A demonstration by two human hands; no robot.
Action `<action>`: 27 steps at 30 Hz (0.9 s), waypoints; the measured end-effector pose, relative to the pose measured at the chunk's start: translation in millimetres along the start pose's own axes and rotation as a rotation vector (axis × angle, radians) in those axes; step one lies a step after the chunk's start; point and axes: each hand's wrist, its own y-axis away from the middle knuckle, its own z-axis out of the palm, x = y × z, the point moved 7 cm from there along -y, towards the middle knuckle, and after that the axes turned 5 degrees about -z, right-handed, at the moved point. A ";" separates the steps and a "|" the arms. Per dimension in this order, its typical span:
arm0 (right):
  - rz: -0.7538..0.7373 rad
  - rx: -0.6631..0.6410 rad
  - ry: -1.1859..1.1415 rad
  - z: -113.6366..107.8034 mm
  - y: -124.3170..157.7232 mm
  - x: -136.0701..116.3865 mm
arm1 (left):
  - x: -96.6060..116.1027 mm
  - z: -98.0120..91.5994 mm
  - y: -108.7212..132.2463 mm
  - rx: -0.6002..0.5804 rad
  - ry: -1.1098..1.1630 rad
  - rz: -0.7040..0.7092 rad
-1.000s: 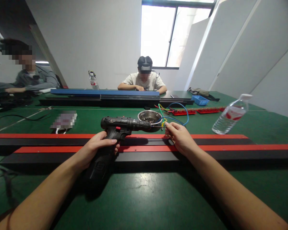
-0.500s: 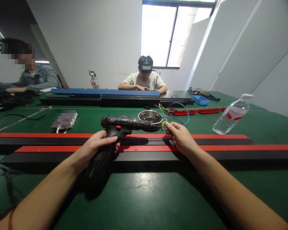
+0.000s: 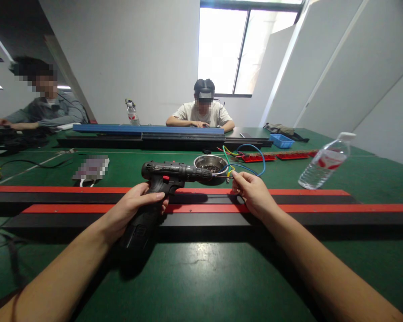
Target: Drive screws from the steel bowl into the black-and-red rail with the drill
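My left hand (image 3: pixel 134 208) is wrapped round the grip of a black electric screwdriver (image 3: pixel 168 174), held level with its bit pointing right. My right hand (image 3: pixel 251 192) is pinched at the bit's tip, fingers closed on something too small to make out, next to the ends of green, yellow and blue wires (image 3: pixel 243 156). Both hands hover over long red and black rails (image 3: pixel 322 208) lying across the green table. A steel bowl (image 3: pixel 213 163) of small dark screws sits just behind the screwdriver's tip.
A clear water bottle (image 3: pixel 324 163) stands at the right. Red strips (image 3: pixel 275 156) and a blue tray (image 3: pixel 280 140) lie further back. Blue and black rails (image 3: pixel 144 129) lie before a person seated opposite; another person sits at far left. Cables trail at the left edge.
Hands and screwdriver stay almost still. The view has shifted slightly, and the person at the left has moved a little to the right.
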 end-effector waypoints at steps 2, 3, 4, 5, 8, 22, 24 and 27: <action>-0.011 -0.003 0.003 0.0 -0.1 0.1 | 0.0 0.1 -0.3 0.002 0.009 0.005; -0.014 -0.004 0.003 0.0 0.0 0.0 | -0.1 0.3 -0.4 0.002 0.014 0.004; -0.016 -0.003 0.002 0.0 0.1 -0.3 | -0.2 0.4 -0.5 0.006 0.020 0.003; -0.014 -0.005 -0.002 0.2 0.3 -0.5 | -0.3 0.4 -0.5 0.011 0.024 0.000; 0.017 -0.018 -0.039 2.1 0.7 -0.5 | 0.0 0.6 -0.2 0.018 0.032 -0.002; 0.112 0.012 -0.153 1.3 1.8 3.6 | 0.6 1.7 -0.9 -0.018 0.032 -0.001; 0.105 0.011 -0.157 1.5 2.2 2.6 | 0.7 0.8 -0.8 -0.009 0.030 0.002; 0.102 0.002 -0.157 2.5 2.4 2.0 | 1.2 0.7 -0.6 -0.003 0.029 0.004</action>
